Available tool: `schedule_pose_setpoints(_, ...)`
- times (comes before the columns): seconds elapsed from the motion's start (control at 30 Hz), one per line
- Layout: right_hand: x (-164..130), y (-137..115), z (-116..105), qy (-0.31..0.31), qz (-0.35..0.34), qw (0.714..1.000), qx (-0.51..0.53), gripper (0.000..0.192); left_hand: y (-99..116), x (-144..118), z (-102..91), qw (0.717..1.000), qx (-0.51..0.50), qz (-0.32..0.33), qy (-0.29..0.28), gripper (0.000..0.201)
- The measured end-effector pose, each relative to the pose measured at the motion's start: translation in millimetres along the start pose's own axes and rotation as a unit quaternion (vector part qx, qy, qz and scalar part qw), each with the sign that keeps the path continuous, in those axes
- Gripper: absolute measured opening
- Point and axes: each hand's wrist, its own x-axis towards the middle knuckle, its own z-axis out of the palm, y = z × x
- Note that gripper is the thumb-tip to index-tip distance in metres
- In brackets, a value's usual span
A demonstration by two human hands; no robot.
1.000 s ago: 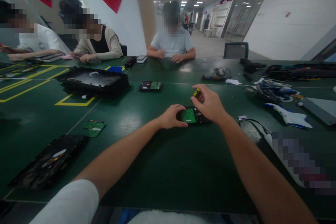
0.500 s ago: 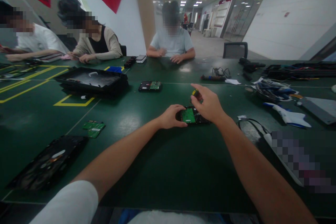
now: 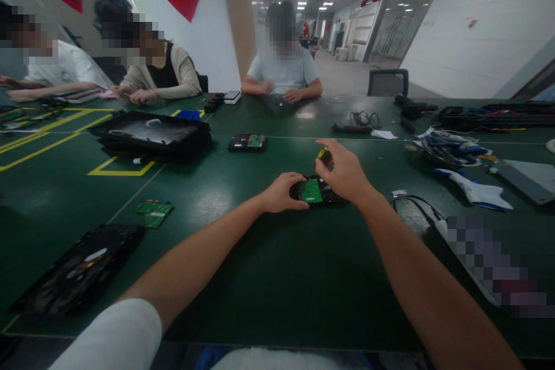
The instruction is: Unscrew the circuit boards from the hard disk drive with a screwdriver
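Note:
A small black hard drive (image 3: pixel 318 192) with a green circuit board facing up lies on the dark green table (image 3: pixel 269 266) in front of me. My left hand (image 3: pixel 281 192) grips its left end and holds it down. My right hand (image 3: pixel 344 172) is closed around a screwdriver with a yellow and black handle (image 3: pixel 324 155), held upright over the drive's right part. The tool's tip is hidden behind my fingers.
Loose green boards (image 3: pixel 155 212) and a black tray (image 3: pixel 76 269) lie at the near left. A larger black tray (image 3: pixel 151 133) and another drive (image 3: pixel 248 142) sit further back. Cables and tools (image 3: pixel 451 150) crowd the right. Three people sit at the far side.
My right hand has shifted slightly on the screwdriver, its fingers turning a little. My left hand and the drive stay where they were.

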Motion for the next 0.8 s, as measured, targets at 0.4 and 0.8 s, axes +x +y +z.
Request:
schedule_pose_setpoints(0.4,0.7,-4.8,-2.6,-0.018,-0.012,1.000,0.000,0.034,0.2,-0.3,0.9,1.000,-0.003,-0.004,0.005,0.090)
schedule_pose_setpoints(0.8,-1.3,4.0,9.7,0.045,-0.009,0.999,0.027,0.050,0.1,0.4,1.4,1.000,0.001,-0.004,0.008,0.089)
